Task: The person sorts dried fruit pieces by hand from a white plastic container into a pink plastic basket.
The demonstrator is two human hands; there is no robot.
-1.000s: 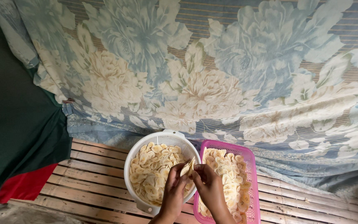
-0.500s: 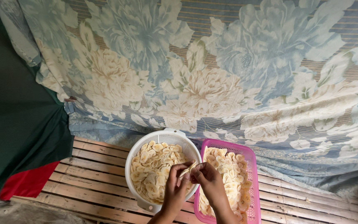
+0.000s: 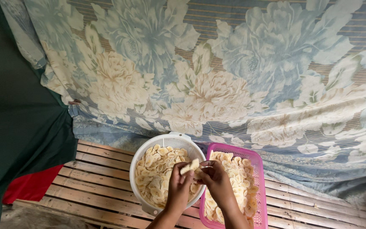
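My left hand (image 3: 178, 186) pinches a small stack of pale banana slices (image 3: 190, 166) above the round white colander (image 3: 164, 141), which is full of similar slices. My right hand (image 3: 216, 181) is close beside it, fingertips touching the same stack, over the edge of the pink rectangular basket (image 3: 256, 158), also holding slices. Both forearms enter from the bottom edge.
The colander and basket sit side by side on a slatted wooden platform (image 3: 94, 169). A blue and cream floral cloth (image 3: 217, 76) hangs behind. Dark green fabric (image 3: 18, 127) and a red cloth (image 3: 30, 186) lie at the left.
Both hands have risen slightly with the slices between them. The stack now stands up more clearly above my left fingers.
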